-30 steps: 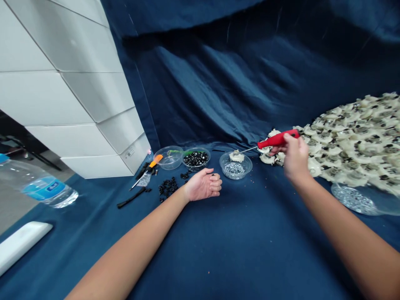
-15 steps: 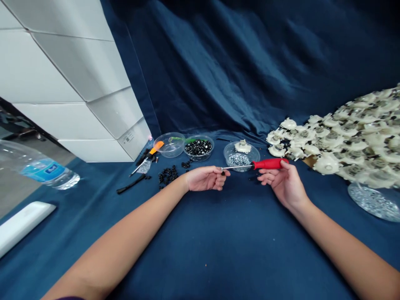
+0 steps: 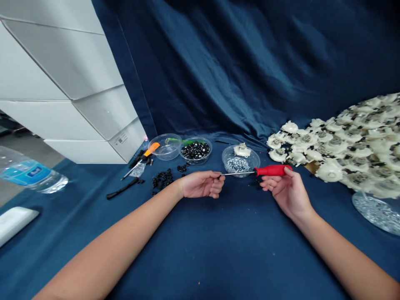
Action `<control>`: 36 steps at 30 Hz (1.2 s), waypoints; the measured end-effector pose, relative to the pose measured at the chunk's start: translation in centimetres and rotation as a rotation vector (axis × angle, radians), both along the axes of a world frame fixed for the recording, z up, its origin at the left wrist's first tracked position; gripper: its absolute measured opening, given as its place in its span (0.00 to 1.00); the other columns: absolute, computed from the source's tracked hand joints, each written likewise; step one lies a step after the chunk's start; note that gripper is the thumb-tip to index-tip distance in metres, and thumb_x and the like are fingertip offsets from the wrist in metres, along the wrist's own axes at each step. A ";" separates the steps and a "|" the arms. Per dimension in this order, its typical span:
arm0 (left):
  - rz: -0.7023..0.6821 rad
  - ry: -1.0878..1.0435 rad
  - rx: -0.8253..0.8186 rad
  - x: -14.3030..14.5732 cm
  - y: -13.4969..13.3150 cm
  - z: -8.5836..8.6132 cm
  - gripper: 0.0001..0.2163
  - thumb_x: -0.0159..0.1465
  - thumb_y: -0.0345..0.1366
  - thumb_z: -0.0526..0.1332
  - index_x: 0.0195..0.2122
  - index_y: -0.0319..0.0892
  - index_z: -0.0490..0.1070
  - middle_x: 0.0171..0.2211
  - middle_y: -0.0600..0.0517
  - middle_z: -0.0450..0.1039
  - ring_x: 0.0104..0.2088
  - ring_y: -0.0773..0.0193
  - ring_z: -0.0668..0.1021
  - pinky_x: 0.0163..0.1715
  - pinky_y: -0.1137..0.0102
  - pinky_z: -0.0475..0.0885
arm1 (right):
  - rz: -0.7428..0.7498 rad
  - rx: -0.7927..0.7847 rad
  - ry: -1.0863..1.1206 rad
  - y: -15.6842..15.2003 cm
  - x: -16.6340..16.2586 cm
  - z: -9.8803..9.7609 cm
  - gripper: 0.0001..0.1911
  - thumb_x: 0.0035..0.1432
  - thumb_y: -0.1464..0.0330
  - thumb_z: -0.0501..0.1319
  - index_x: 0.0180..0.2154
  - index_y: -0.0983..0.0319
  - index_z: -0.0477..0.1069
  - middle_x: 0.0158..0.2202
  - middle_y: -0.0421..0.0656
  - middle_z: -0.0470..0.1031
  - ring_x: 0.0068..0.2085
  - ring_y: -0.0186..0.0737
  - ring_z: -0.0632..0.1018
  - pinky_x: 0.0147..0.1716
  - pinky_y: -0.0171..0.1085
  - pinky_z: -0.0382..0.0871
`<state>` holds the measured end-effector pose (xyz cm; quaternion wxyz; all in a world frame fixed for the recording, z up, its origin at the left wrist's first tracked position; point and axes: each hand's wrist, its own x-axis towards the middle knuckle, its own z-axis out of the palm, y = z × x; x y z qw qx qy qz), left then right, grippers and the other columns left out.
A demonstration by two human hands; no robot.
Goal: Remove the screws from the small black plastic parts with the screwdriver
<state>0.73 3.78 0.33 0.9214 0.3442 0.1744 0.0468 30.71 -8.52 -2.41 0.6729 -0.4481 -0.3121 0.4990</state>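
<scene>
My right hand [image 3: 286,192] holds a red-handled screwdriver [image 3: 271,170] level, its metal shaft pointing left. The tip meets the fingertips of my left hand [image 3: 203,183], which is curled palm-up on the blue cloth and pinches something small that I cannot make out. Just behind the shaft stands a clear dish of small silver screws [image 3: 240,161] with one cream plastic part on its far rim. A large heap of cream plastic parts [image 3: 343,146] lies to the right.
Behind my left hand are a dish of black pieces [image 3: 196,151], an empty clear dish [image 3: 165,146], loose black pieces [image 3: 161,181] and an orange-handled tool [image 3: 142,158]. A water bottle [image 3: 29,174] lies far left near white boxes [image 3: 71,83]. Another screw dish [image 3: 375,208] sits at right.
My right hand came down from the heap with the screwdriver and brought its tip to my left hand's fingers. My left hand curled into a pinch. The view shifted slightly.
</scene>
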 end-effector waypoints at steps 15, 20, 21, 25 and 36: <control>-0.044 0.006 0.037 -0.2 -0.2 0.1 0.22 0.83 0.47 0.51 0.32 0.43 0.66 0.27 0.57 0.54 0.25 0.64 0.58 0.33 0.69 0.71 | 0.033 -0.017 0.021 -0.2 -0.4 0.5 0.23 0.69 0.53 0.59 0.36 0.59 0.87 0.31 0.50 0.88 0.29 0.48 0.86 0.30 0.42 0.81; -0.048 0.027 0.058 -0.2 -0.3 0.2 0.22 0.83 0.47 0.53 0.31 0.43 0.65 0.27 0.57 0.53 0.25 0.64 0.57 0.34 0.69 0.71 | 0.053 -0.016 0.016 -0.3 -0.6 0.8 0.23 0.69 0.53 0.59 0.36 0.60 0.87 0.32 0.50 0.88 0.29 0.47 0.87 0.30 0.41 0.81; -0.046 0.029 0.062 -0.2 -0.3 0.3 0.22 0.82 0.49 0.53 0.31 0.43 0.65 0.27 0.57 0.53 0.25 0.64 0.57 0.34 0.69 0.71 | 0.058 -0.015 0.014 -0.3 -0.6 0.8 0.23 0.69 0.53 0.60 0.36 0.60 0.87 0.32 0.50 0.88 0.29 0.47 0.87 0.30 0.41 0.81; -0.052 0.035 0.078 -0.1 -0.3 0.4 0.22 0.81 0.49 0.56 0.30 0.43 0.64 0.27 0.58 0.53 0.25 0.65 0.57 0.34 0.69 0.71 | 0.078 -0.010 0.008 -0.3 -0.7 1.0 0.23 0.69 0.52 0.60 0.36 0.60 0.87 0.31 0.50 0.88 0.29 0.46 0.86 0.30 0.41 0.81; -0.076 0.013 0.124 -0.2 -0.5 0.4 0.20 0.80 0.43 0.57 0.29 0.43 0.66 0.26 0.57 0.54 0.25 0.65 0.58 0.34 0.68 0.73 | 0.099 -0.025 0.020 -0.4 -0.7 1.1 0.23 0.67 0.52 0.61 0.35 0.60 0.87 0.31 0.50 0.88 0.29 0.46 0.86 0.31 0.40 0.80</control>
